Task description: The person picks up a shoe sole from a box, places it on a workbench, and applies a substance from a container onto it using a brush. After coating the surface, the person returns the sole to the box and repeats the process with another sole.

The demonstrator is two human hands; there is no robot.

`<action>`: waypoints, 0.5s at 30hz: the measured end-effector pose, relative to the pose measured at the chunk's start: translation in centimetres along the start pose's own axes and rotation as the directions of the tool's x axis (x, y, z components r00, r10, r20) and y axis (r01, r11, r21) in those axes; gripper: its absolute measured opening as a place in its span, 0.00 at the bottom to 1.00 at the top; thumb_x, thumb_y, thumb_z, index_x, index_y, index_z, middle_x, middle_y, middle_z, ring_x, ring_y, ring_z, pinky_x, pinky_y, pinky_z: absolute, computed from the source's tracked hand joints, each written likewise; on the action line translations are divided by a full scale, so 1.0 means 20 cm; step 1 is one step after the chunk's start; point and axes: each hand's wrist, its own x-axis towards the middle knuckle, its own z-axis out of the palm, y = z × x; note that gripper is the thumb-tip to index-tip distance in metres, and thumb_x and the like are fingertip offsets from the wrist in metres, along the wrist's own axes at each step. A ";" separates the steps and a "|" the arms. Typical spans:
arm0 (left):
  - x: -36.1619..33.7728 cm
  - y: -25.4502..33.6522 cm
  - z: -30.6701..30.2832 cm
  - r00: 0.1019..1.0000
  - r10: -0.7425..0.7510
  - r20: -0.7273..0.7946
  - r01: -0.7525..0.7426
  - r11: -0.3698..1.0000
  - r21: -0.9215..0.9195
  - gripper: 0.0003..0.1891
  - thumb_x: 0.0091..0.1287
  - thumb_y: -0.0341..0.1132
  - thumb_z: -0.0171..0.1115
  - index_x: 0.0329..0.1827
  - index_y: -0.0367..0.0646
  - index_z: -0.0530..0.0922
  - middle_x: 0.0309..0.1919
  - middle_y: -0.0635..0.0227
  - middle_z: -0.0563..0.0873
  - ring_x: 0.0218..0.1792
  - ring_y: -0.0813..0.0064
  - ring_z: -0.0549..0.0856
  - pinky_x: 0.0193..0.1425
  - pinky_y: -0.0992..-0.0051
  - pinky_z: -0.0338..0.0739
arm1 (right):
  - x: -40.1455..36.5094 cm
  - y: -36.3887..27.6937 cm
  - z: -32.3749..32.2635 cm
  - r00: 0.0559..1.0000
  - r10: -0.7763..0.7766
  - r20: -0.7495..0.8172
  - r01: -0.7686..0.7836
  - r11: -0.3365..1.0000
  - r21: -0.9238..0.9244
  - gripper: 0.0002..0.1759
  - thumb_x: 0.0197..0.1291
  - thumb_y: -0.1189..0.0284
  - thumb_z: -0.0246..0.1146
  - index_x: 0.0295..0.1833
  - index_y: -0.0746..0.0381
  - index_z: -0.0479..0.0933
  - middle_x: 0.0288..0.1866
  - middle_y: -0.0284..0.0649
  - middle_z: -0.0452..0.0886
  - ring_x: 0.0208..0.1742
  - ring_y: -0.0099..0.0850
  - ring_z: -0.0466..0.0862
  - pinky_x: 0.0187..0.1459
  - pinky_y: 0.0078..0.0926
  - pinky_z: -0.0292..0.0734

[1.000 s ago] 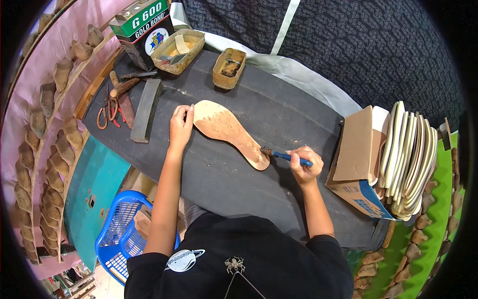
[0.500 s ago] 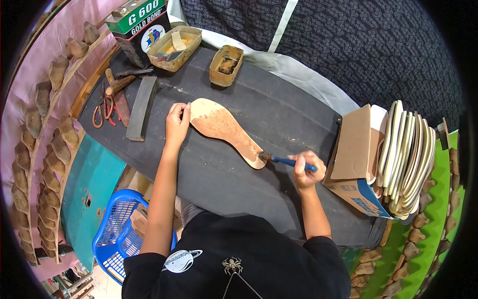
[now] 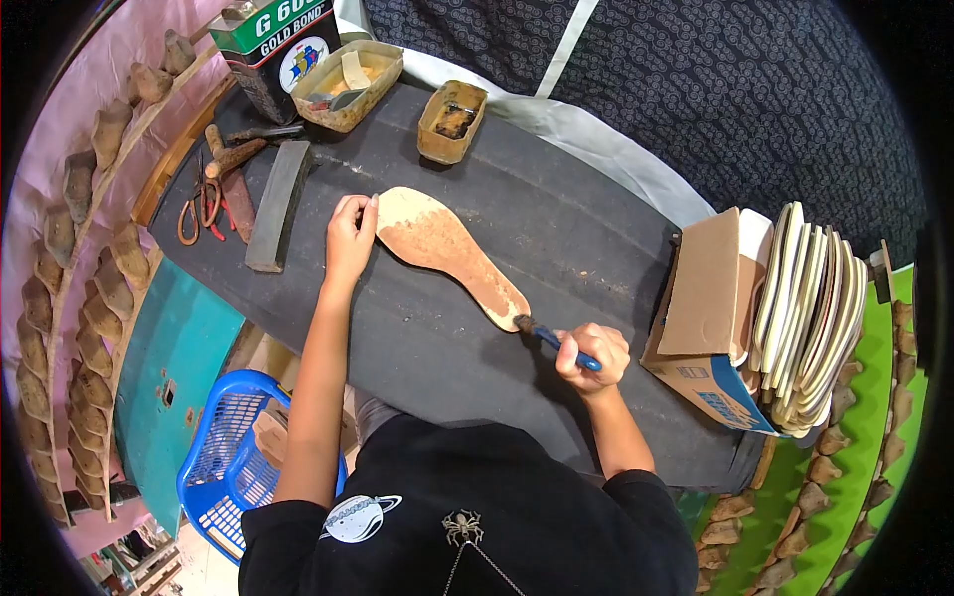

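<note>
A tan shoe insole [image 3: 442,243] lies flat on the dark table, its wide end up and to the left. Much of its face looks darker, as if wetted, while the wide tip is paler. My left hand [image 3: 350,236] pinches the left edge of that wide end. In my right hand [image 3: 596,358] is a blue-handled brush [image 3: 550,339], gripped by the handle. Its dark bristles touch the narrow end of the insole.
A cardboard box [image 3: 708,308] with a stack of pale insoles [image 3: 810,318] stands on the right. Along the back are a glue can [image 3: 273,60], a tray with tools [image 3: 348,87] and a small container [image 3: 452,121]. Scissors [image 3: 199,204] and a grey block [image 3: 279,207] lie left.
My right hand has moved slightly left and down, turning the brush to a steeper angle at the insole's narrow end. My left hand keeps its hold on the wide end.
</note>
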 end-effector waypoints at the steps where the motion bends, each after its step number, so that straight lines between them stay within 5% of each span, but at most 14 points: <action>1: 0.00 0.00 0.00 1.000 0.001 0.001 -0.001 1.000 -0.001 0.10 0.62 0.33 0.54 0.31 0.32 0.74 0.29 0.60 0.77 0.28 0.72 0.76 0.35 0.77 0.70 | -0.01 -0.01 0.00 0.999 0.052 0.009 -0.052 0.997 0.050 0.08 0.41 0.81 0.60 0.19 0.61 0.66 0.12 0.35 0.71 0.10 0.26 0.71 0.14 0.19 0.64; 4: 0.00 0.00 0.00 1.000 -0.030 0.002 0.030 0.999 -0.029 0.10 0.62 0.33 0.54 0.31 0.32 0.74 0.29 0.60 0.77 0.28 0.72 0.76 0.35 0.77 0.70 | -0.02 0.00 0.01 0.994 0.112 0.009 -0.112 0.987 0.118 0.09 0.42 0.81 0.59 0.19 0.62 0.67 0.12 0.35 0.72 0.11 0.26 0.72 0.14 0.19 0.65; 7: 0.00 0.00 0.00 1.000 -0.020 -0.002 0.020 0.999 -0.044 0.11 0.62 0.33 0.54 0.31 0.32 0.74 0.29 0.60 0.77 0.28 0.72 0.76 0.35 0.77 0.70 | 0.01 0.05 0.02 0.955 0.228 -0.189 -0.196 0.965 0.172 0.09 0.44 0.83 0.58 0.18 0.63 0.66 0.12 0.36 0.72 0.11 0.26 0.72 0.14 0.19 0.66; 15: -0.01 -0.01 0.00 1.000 -0.019 -0.004 0.019 0.999 -0.037 0.10 0.62 0.33 0.54 0.31 0.32 0.74 0.29 0.60 0.77 0.28 0.71 0.77 0.35 0.76 0.71 | -0.01 0.00 0.05 0.997 -0.074 -0.015 0.074 0.997 -0.025 0.08 0.37 0.83 0.59 0.19 0.62 0.67 0.12 0.34 0.68 0.10 0.26 0.70 0.13 0.20 0.64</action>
